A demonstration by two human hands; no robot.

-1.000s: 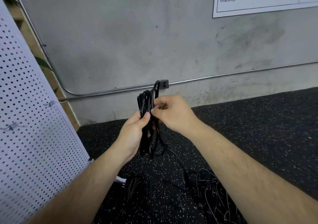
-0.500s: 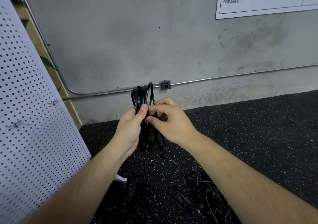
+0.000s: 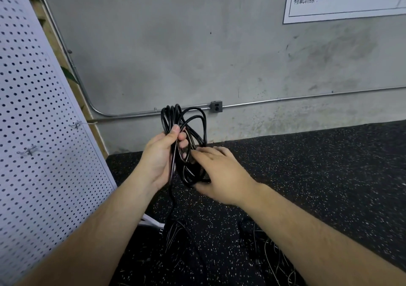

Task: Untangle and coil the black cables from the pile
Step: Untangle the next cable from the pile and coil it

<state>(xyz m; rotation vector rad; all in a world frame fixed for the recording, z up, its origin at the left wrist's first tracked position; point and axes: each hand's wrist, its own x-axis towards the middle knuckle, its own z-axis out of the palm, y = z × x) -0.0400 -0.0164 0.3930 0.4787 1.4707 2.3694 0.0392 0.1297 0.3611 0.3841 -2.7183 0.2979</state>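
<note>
Evidently, the coil of black cable (image 3: 186, 123) is held raised above the floor (image 3: 329, 165), in front of the grey wall (image 3: 175, 44), by the left hand (image 3: 162, 154); its thumb is laid across the loops near mid-height and its fingers are curled round them from behind, a grip judged to keep the gathered turns from springing apart; the upper loops stand fanned out and uneven above the thumb, so the coil is assessed as loose and not yet tidy. The right hand (image 3: 219, 173) is set against the lower half of the coil, fingers reaching among the strands and thumb beneath the bottom loops; it is blurred, and whether a strand is pinched or the bundle is merely steadied cannot be told; its placement is judged to suit guiding or straightening the lower turns. A free strand (image 3: 172, 193) is seen hanging from the coil beside the left wrist down towards the floor, which suggests some length has yet to be wound in. Below the forearms, the pile of black cables (image 3: 274, 252) lies tangled on the floor, well apart from the raised coil, and is judged largely unsorted. A white pegboard (image 3: 44, 132) leans at the left; a metal conduit (image 3: 285, 100) with an outlet box (image 3: 216, 106) runs along the wall behind.
</note>
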